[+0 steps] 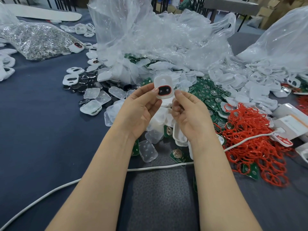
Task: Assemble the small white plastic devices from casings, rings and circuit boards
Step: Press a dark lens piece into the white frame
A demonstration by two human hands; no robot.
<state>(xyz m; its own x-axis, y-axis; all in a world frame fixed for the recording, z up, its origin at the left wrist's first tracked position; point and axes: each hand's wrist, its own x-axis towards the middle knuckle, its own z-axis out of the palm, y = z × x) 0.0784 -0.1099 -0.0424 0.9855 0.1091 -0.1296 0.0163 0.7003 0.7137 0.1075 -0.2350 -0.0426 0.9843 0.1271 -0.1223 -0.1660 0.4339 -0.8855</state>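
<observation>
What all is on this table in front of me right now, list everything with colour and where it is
white device: one, white with red ring, held up at centre
clear casings: many, translucent, centre heap
circuit boards: many, green, centre to right
red rings: many, red, right pile
white frames: several, white, left of centre
dark discs: many, black, beside the frames
plastic bags: several, clear, back
bag of pins: one, silvery, back left
cable: at least one, white, near side
left hand: one, pinching the device's left edge
right hand: one, pinching its right edge
</observation>
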